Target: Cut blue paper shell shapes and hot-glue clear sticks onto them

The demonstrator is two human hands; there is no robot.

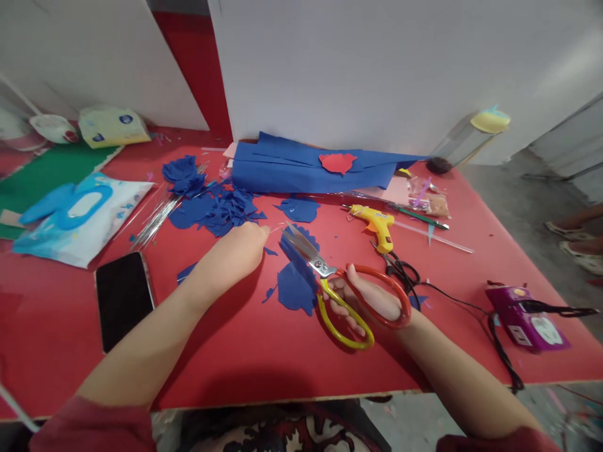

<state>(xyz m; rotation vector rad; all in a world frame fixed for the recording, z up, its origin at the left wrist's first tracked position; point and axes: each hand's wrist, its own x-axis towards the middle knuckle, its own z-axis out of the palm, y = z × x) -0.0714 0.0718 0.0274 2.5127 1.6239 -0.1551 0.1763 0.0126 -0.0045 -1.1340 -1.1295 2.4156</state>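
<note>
My right hand (351, 298) is wrapped around the red and yellow handles of a pair of scissors (318, 263). The scissor blades are slightly apart and point up and left, over scalloped blue cut pieces (296, 285). My left hand (249, 245) is closed, with the fingertips pinched near the scissor tips. From that pinch a thin pale wire (277, 226) sticks out toward the blades; the rest of it is hidden by the hand. Beyond my left hand lies a heap of blue scraps (226, 207), and beside it a bundle of silvery wires (157, 220).
A yellow glue gun (374, 226), small black scissors (402, 270) and a purple box (527, 317) with a cord lie right. Blue sheets (282, 166) carrying a red cutout (338, 163) lie at the back. Left are a phone (123, 301) and a wipes pack (85, 213).
</note>
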